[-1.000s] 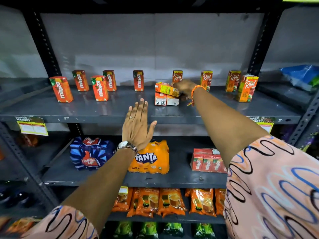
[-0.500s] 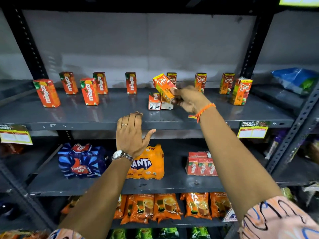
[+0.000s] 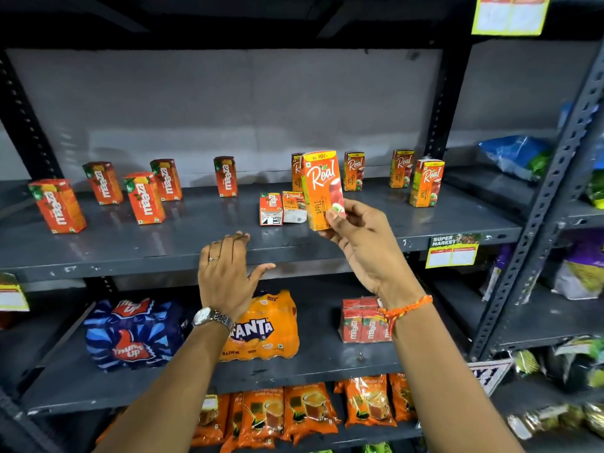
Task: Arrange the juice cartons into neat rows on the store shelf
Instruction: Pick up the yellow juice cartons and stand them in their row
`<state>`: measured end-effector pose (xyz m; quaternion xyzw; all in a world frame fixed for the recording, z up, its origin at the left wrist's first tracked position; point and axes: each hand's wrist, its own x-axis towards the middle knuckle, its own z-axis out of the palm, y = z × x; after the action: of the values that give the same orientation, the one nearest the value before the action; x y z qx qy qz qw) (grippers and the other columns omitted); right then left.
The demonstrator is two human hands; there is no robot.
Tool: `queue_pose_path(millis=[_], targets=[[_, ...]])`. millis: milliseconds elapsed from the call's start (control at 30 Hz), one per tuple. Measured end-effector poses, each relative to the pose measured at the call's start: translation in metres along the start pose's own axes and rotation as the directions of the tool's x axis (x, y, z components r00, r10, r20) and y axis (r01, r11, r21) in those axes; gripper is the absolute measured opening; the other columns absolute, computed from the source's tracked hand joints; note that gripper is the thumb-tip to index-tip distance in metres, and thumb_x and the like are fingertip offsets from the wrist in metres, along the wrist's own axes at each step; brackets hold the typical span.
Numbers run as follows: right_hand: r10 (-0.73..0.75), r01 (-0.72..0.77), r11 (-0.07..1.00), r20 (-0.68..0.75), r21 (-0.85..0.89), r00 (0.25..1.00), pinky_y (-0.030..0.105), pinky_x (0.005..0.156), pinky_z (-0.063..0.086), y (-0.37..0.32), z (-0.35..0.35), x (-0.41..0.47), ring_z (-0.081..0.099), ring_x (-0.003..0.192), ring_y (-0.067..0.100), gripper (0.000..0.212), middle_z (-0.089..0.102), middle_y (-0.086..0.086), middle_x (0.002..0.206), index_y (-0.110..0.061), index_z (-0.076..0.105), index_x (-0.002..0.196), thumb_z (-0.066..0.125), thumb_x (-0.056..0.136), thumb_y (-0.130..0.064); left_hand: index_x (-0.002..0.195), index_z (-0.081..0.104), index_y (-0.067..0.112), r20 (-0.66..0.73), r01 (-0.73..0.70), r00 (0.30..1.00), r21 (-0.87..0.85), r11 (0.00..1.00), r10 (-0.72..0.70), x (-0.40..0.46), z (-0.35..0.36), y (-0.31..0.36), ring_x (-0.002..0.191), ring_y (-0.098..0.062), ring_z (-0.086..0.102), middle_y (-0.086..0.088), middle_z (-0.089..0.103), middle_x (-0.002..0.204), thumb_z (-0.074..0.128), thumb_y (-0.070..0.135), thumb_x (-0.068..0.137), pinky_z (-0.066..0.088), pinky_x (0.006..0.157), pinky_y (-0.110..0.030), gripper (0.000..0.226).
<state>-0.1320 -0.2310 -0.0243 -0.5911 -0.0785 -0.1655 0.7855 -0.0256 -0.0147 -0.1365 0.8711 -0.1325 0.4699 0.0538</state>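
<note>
While the shelf is only half sorted, these lines give the state of things.

Step in hand: the person appears to be re-homing one loose Real apple carton (image 3: 322,188), lifted clear of the shelf (image 3: 196,243) and upright, label toward the camera.

Right hand: the right hand (image 3: 362,246) pinches the carton's lower right corner between thumb and fingertips, palm up beneath it.

Left hand: the left hand (image 3: 225,273) is spread and carries nothing, fingers together over the shelf's near edge, thumb out to the right.

Carton relative to hand: it stands above and just left of the right hand, in front of the far Real carton (image 3: 296,168) at the back.

Other Real cartons: three more upright to the right (image 3: 354,170) (image 3: 402,168) (image 3: 426,183), unevenly spaced, the last nearer the front.

Maaza cartons: five upright on the left (image 3: 57,206) (image 3: 103,183) (image 3: 143,197) (image 3: 166,179) (image 3: 225,176), staggered, not in a line.

Lying cartons: two lie on their sides mid-shelf (image 3: 271,209) (image 3: 294,206), just left of the held one.

Next move calls for: probably setting the held carton upright in line with the Real cartons, label forward, without knocking its neighbours; the lying pair would then need standing up.
</note>
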Motion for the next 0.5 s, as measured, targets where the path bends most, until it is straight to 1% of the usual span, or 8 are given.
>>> queue_pose_path(millis=[133, 267, 367, 500], targets=[[-0.006, 0.006, 1.000, -0.010, 0.018, 1.000, 0.028, 0.082, 0.057, 0.002, 0.000, -0.013, 0.069, 0.096, 0.018, 0.029, 0.071, 0.010, 0.109, -0.003, 0.060, 0.121, 0.061, 0.092, -0.009, 0.124, 0.055, 0.013, 0.001, 0.002, 1.000, 0.007, 1.000, -0.002, 0.001, 0.001, -0.001, 0.106, -0.029, 0.059, -0.007, 0.064, 0.118, 0.033, 0.074, 0.090, 0.034, 0.097, -0.041, 0.073], [0.022, -0.022, 1.000, -0.038, 0.000, 0.999, 0.033, 0.086, 0.056, 0.002, 0.000, -0.015, 0.068, 0.100, 0.021, 0.033, 0.069, 0.015, 0.114, 0.000, 0.057, 0.125, 0.060, 0.093, -0.006, 0.124, 0.054, 0.013, -0.002, -0.006, 1.000, 0.007, 1.000, 0.006, 0.000, 0.001, 0.000, 0.106, -0.029, 0.059, -0.007, 0.064, 0.118, 0.039, 0.073, 0.089, 0.034, 0.096, -0.040, 0.071], [0.052, -0.049, 0.998, -0.051, 0.049, 0.997, 0.034, 0.088, 0.057, 0.000, -0.004, -0.012, 0.066, 0.101, 0.023, 0.036, 0.066, 0.017, 0.116, 0.004, 0.052, 0.127, 0.059, 0.093, -0.004, 0.124, 0.055, 0.013, 0.010, -0.005, 1.000, 0.015, 1.000, 0.005, 0.000, 0.001, -0.001, 0.106, -0.029, 0.060, -0.008, 0.065, 0.118, 0.041, 0.073, 0.088, 0.037, 0.096, -0.042, 0.071], [0.113, -0.104, 0.987, -0.068, 0.124, 0.991, 0.037, 0.091, 0.056, -0.004, -0.018, 0.001, 0.062, 0.110, 0.030, 0.035, 0.061, 0.017, 0.120, 0.006, 0.046, 0.131, 0.051, 0.096, 0.002, 0.123, 0.054, 0.013, 0.012, -0.003, 1.000, 0.000, 1.000, 0.003, -0.001, 0.002, -0.002, 0.107, -0.029, 0.060, -0.008, 0.065, 0.119, 0.043, 0.073, 0.088, 0.037, 0.096, -0.041, 0.071]])
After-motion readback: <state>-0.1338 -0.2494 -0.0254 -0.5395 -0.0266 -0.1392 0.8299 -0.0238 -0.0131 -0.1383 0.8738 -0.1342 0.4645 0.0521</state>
